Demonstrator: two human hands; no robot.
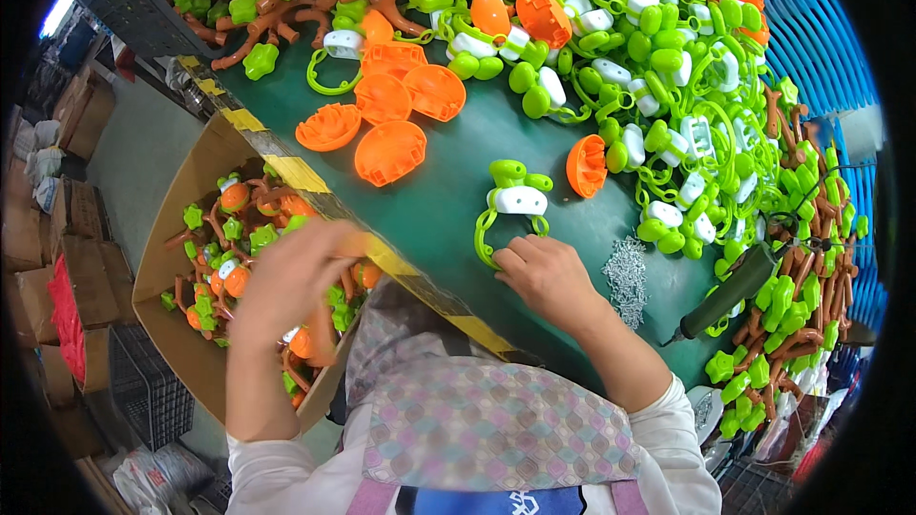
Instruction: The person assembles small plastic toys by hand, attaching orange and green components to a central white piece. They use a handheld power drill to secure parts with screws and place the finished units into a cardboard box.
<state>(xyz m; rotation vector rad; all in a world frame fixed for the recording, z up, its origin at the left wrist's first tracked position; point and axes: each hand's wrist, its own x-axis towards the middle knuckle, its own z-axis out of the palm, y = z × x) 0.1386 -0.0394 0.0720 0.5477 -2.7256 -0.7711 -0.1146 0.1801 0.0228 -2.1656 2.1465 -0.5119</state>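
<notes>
My left hand (291,272) hangs blurred over a cardboard box (181,215) full of assembled green, orange and brown toy pieces; its fingers look curled, and whether they hold anything cannot be told. My right hand (546,275) rests on the green table (458,148), fingers bent onto the lower loop of a green ring piece with a white block (513,202). An orange half shell (586,165) stands just right of that piece.
Several orange shells (389,151) lie at the table's centre left. A big heap of green and white parts (668,86) fills the right. A pile of small screws (627,277) and a dark electric screwdriver (730,291) lie to the right of my hand. Brown branch pieces (821,305) edge the table.
</notes>
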